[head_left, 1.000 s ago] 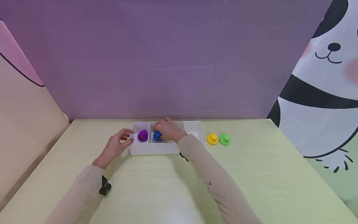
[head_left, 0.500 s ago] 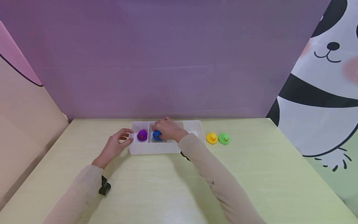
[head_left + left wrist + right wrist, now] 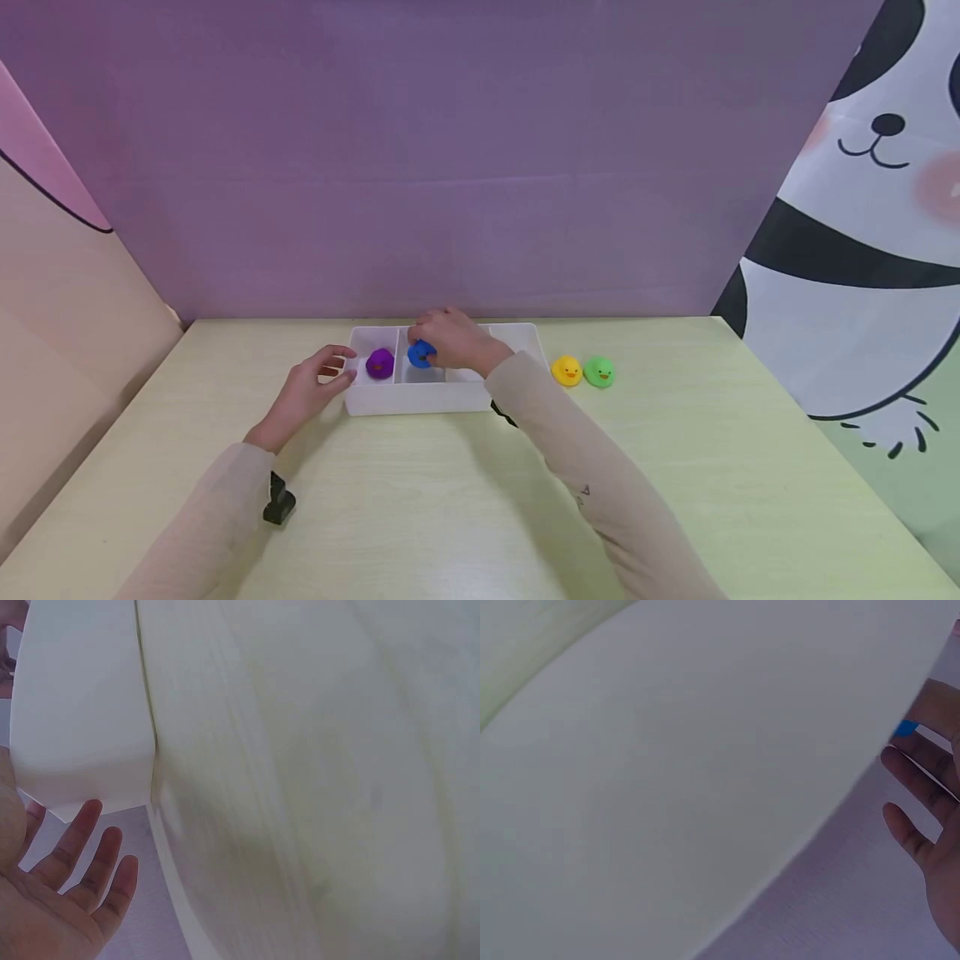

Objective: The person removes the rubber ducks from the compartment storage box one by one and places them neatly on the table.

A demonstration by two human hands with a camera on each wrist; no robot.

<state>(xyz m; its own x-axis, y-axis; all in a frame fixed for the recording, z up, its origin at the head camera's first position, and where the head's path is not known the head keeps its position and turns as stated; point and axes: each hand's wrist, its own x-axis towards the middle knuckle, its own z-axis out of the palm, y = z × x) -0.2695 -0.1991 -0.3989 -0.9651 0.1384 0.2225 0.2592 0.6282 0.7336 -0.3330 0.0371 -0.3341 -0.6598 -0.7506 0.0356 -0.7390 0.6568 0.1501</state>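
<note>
In the head view a white divided box (image 3: 420, 400) stands near the table's back edge. My right hand (image 3: 456, 340) reaches into its second compartment from the left and pinches a blue rubber duck (image 3: 421, 354) between thumb and fingers. Only a sliver of blue shows in the right wrist view, by the fingers. A purple rubber duck (image 3: 380, 364) sits in the leftmost compartment. My left hand (image 3: 302, 393) is at the box's left end, thumb and fingers spread. The left wrist view has its loosely extended fingers (image 3: 80, 834) against or just beside the box's end wall.
Right of the box, a yellow rubber duck (image 3: 567, 371) and a green rubber duck (image 3: 599, 372) sit side by side on the pale wooden table (image 3: 420, 508). A purple backdrop (image 3: 450, 167) rises behind the table. Panels flank both sides, the right with a panda print.
My right hand has risen slightly, and the blue duck has come up a little with it. The left hand and the other ducks hold their places; the head view has shifted slightly.
</note>
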